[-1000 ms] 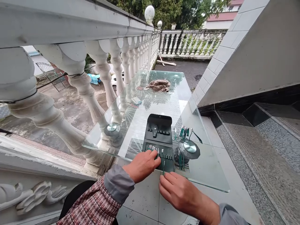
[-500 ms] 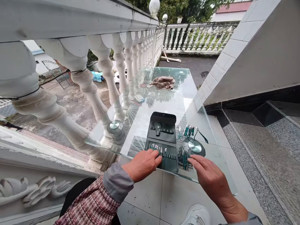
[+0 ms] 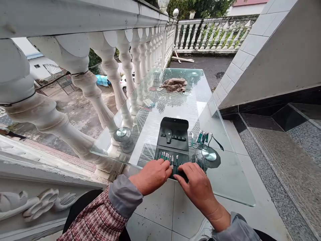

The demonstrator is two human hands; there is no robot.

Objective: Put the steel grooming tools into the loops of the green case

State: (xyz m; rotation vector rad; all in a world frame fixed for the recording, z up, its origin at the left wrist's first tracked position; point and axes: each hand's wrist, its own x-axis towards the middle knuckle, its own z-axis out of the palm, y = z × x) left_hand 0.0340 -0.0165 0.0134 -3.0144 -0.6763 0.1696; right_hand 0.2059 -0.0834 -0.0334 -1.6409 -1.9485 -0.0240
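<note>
An unfolded black manicure case (image 3: pixel 173 142) lies on the glass table (image 3: pixel 233 180), with several small metal-tipped tools (image 3: pixel 168 156) standing in the loops of its lower half. My left hand (image 3: pixel 153 175) holds the case's lower left part, fingers bent over its edge. Over the lower right part is my right hand (image 3: pixel 197 184), thumb and fingers curled together at the loops; what they pinch is hidden. To the right of the case lie nail clippers (image 3: pixel 202 136), small scissors (image 3: pixel 192 142) and cuticle nippers (image 3: pixel 216 142). A few thin tools (image 3: pixel 200 160) lie beside my right fingers.
A crumpled brown cloth (image 3: pixel 174 85) and a small card (image 3: pixel 148 102) lie farther back on the glass. Round metal supports (image 3: pixel 122 132) show at the table. A white balustrade (image 3: pixel 86 87) runs along the left; stone steps (image 3: pixel 273 150) rise at the right.
My right hand has moved left from the loose tools onto the lower right of the manicure case. My left hand stays on the case. The view has shifted slightly.
</note>
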